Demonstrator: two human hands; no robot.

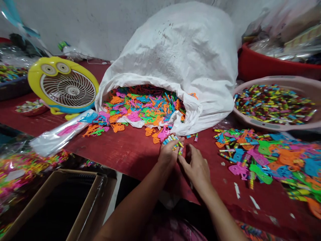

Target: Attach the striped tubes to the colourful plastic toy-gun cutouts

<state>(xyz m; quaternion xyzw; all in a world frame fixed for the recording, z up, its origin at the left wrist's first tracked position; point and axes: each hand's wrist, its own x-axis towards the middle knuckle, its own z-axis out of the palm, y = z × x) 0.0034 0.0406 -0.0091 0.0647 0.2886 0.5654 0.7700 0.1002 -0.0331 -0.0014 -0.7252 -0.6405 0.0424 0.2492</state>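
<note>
Bare white wall at the back, and your red tabletop [112,150] runs across the whole view. A white woven sack [175,43] lies on its side at the centre, its mouth spilling flat plastic cut-outs [140,112] in orange, pink, green and blue onto the table.

Your left hand [169,154] is grasping a small bundle of striped plastic sticks [173,142], curled around them and holding them just below the spill. Your right hand [195,169] is loosely open right beside it, its fingers [189,152] curved toward the bundle. You can't quite tell whether they touch it. A few loose sticks [195,137] lie on the table just past your hands.

To your right, a mixed heap of cut-outs and sticks [263,160] covers the table, and beyond it a pink basin [276,80] is filled with more sticks. A red basin [255,67] sits behind that. To your left stand a yellow cartoon-faced fan [67,90] and a clear plastic bag [60,135] of cut-outs, and a cardboard box [92,197] sits open below the table edge.
</note>
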